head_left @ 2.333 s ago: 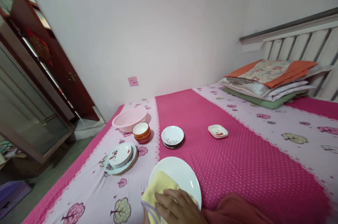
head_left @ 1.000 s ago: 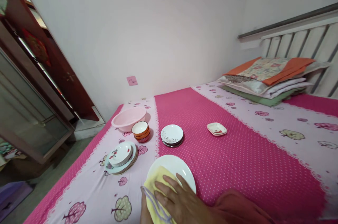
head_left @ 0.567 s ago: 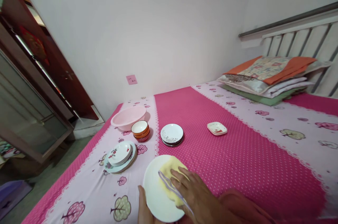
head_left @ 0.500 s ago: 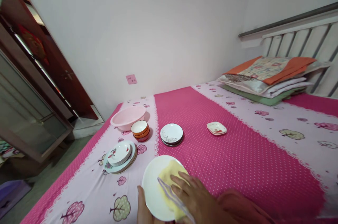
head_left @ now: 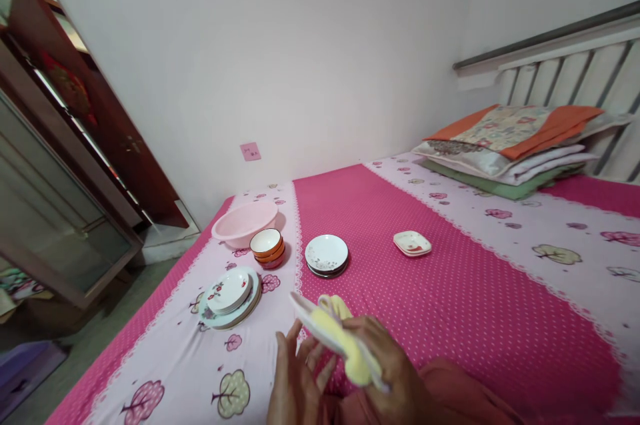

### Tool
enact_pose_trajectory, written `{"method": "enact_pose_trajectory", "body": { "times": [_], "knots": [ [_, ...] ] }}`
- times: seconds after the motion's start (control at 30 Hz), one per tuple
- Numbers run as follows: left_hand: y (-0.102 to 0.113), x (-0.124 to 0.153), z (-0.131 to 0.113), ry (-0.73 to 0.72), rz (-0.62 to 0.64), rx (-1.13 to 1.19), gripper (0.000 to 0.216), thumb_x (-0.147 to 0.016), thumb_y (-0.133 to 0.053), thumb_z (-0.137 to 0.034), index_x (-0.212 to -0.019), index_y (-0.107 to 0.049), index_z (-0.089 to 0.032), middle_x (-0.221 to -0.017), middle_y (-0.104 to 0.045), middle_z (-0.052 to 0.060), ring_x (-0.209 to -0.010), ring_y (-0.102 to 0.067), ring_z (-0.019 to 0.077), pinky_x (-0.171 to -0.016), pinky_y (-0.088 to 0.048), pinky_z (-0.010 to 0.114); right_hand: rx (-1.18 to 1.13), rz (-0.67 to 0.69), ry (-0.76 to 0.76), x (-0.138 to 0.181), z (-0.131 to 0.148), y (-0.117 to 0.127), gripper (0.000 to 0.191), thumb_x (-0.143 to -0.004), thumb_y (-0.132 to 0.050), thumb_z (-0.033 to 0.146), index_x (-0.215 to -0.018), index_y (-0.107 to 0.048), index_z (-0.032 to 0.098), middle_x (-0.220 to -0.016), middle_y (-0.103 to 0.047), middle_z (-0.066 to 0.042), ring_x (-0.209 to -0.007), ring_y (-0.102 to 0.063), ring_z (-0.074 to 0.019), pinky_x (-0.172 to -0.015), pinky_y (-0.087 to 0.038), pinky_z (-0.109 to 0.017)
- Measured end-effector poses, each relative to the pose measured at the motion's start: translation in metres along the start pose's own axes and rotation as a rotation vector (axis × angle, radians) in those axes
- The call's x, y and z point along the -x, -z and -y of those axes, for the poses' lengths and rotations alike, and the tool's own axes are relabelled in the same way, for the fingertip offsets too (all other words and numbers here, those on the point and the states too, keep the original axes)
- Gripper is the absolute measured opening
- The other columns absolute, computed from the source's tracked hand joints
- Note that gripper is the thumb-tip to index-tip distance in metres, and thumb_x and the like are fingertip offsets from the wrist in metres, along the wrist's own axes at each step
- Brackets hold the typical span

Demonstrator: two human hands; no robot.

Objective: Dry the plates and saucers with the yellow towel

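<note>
A white plate [head_left: 303, 308] is tipped almost edge-on in front of me. My right hand [head_left: 385, 351] grips it through a yellow cloth [head_left: 340, 331] with a pale purple edge, which wraps over the plate's side. My left hand [head_left: 303, 371] is just below and left of the plate, fingers spread, with nothing in its grasp; whether a fingertip touches the underside I cannot tell. Beyond the plate sits a short stack of dark-rimmed white plates [head_left: 327, 253] with a floral print. To the left lies a stack of flowered plates [head_left: 229, 291], smaller ones on larger ones.
Orange bowls [head_left: 267, 248] are stacked beside a pink basin [head_left: 243, 221]. Small squarish dishes [head_left: 413, 243] lie to the right on the pink bedspread [head_left: 400, 305]. Folded bedding [head_left: 515, 145] is piled near the white headboard [head_left: 565, 85]. A wall stands behind the bed.
The plate has gone from facing up to steeply tilted. My left hand has come off its rim and opened, while my right hand has closed on the plate through the cloth.
</note>
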State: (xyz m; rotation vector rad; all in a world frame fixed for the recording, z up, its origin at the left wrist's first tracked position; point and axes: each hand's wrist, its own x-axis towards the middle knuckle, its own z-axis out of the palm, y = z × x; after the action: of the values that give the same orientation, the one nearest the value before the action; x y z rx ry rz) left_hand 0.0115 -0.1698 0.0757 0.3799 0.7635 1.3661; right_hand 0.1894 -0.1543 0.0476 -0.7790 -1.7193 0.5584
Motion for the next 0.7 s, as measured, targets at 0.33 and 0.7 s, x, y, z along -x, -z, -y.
{"method": "enact_pose_trajectory", "body": {
  "times": [0.33, 0.7],
  "knots": [
    [0.019, -0.009, 0.029, 0.102, 0.122, 0.113, 0.051, -0.090, -0.072, -0.036, -0.139, -0.066, -0.025, -0.131, -0.075, 0.013, -0.138, -0.058, 0.0363, -0.120, -0.040, 0.054, -1.170, -0.096, -0.910, -0.009, 0.016, 0.014, 0.052, -0.068, -0.089, 0.051, -0.103, -0.075, 0.014, -0.091, -0.081, -0.013, -0.098, -0.077, -0.0353, -0.093, -0.058, -0.050],
    [0.029, -0.006, 0.032, 0.124, 0.125, 0.191, 0.047, -0.094, -0.065, -0.021, -0.141, -0.065, -0.021, -0.129, -0.075, 0.013, -0.135, -0.059, 0.0355, -0.124, -0.035, 0.055, -0.795, -0.273, -0.867, 0.004, -0.013, 0.020, 0.062, -0.073, -0.087, 0.059, -0.112, -0.074, 0.012, -0.095, -0.081, -0.013, -0.096, -0.077, -0.0349, -0.094, -0.058, -0.050]
  ]
}}
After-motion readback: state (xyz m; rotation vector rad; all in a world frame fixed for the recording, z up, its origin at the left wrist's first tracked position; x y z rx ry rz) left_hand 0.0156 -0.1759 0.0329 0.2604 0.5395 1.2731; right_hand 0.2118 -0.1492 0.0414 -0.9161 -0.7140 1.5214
